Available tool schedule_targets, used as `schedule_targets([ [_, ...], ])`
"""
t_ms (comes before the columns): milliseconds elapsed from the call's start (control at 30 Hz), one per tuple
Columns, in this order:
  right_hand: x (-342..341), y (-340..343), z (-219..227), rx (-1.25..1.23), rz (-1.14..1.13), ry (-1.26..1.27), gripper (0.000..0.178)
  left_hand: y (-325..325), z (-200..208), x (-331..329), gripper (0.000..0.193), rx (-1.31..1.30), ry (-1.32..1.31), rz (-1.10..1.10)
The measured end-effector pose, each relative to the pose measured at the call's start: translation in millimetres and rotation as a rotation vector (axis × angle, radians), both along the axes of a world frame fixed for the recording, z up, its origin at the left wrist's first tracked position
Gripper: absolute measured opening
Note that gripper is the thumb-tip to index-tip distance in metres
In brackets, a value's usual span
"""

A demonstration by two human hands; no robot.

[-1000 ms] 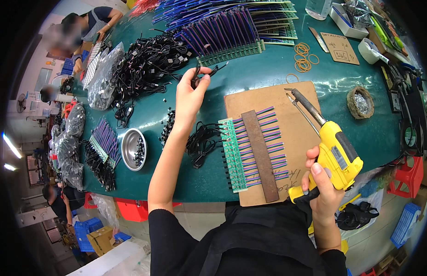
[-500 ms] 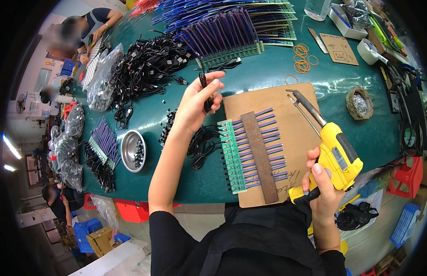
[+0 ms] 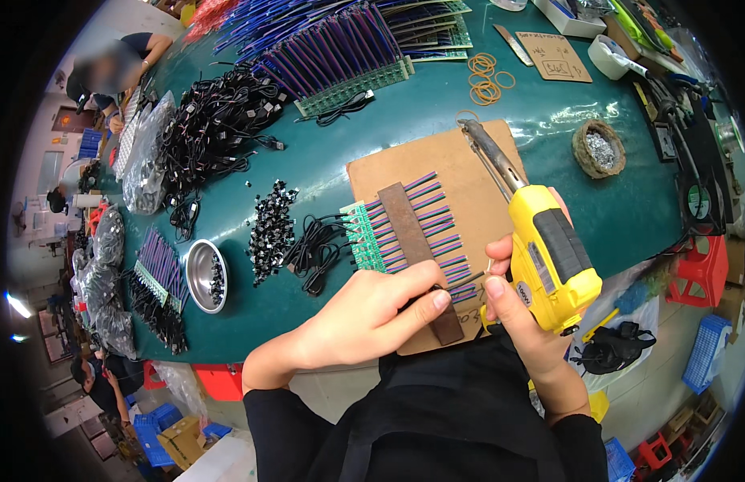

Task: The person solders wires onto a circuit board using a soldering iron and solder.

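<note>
With your left hand [image 3: 372, 312] pinching the black cable [image 3: 464, 282] and your right hand [image 3: 533, 333] holding its end plus the soldering gun [image 3: 553, 261], a wrist twist could scorch the coloured wires [image 3: 433, 213].

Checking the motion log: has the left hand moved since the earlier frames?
Yes. Against the rusty metal bar, the left hand has moved rightward and nearer, from beyond the bar's far end to its near half.

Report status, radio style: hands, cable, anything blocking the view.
Left hand pinching cable. Right hand gripping yellow tool, fingers at cable's end. Left hand hides board's near end.
</note>
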State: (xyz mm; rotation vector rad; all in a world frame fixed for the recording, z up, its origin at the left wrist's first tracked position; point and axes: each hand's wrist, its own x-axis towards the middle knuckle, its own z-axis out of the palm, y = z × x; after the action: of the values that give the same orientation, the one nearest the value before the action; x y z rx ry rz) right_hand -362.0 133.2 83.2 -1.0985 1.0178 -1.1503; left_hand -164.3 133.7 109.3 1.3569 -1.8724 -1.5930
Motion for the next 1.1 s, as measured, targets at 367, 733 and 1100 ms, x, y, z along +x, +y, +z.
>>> schedule_targets([
  [367, 4.4, 2.3, -1.5, -0.246, 0.073, 0.162, 0.068, 9.0, -15.1, -9.4, 0.010, 0.067, 0.355, 0.176],
  [733, 8.6, 3.3, 3.6, -0.107, 0.194, 0.041, 0.068, 20.3, -21.1, -6.3, 0.010, 0.179, 0.521, 0.354],
  [1100, 6.5, 21.3, 12.3, -0.046, 0.334, 0.094, 0.066, 38.7, -18.4, 8.5, 0.008, 0.025, 0.446, 0.429],
])
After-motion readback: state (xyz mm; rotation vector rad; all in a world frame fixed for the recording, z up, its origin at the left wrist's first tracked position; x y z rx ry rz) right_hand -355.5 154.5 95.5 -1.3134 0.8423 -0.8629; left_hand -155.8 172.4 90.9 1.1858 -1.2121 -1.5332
